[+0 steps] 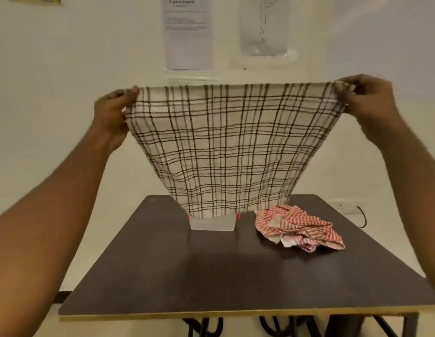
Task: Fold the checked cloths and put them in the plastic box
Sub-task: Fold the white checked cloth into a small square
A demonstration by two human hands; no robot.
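The left hand (pixel 114 113) pinches the upper left corner of the brown-checked cloth (pixel 221 152) between thumb and curled fingers. The right hand (pixel 364 98) pinches the upper right corner in the same way. Between the hands the top edge runs taut and nearly level, and the cloth hangs freely below them. It appears light, soft and limp, with a coarse weave that should not slip in a pinch grip. It will not hold a shape unsupported, so corners and hems are the proper holding points. Well below the hands, the lower hem hangs in front of the translucent plastic box (pixel 213 223); contact cannot be determined. Below the right hand, the red-checked cloth (pixel 299 227) lies crumpled on the dark table (pixel 187 276), near the box.
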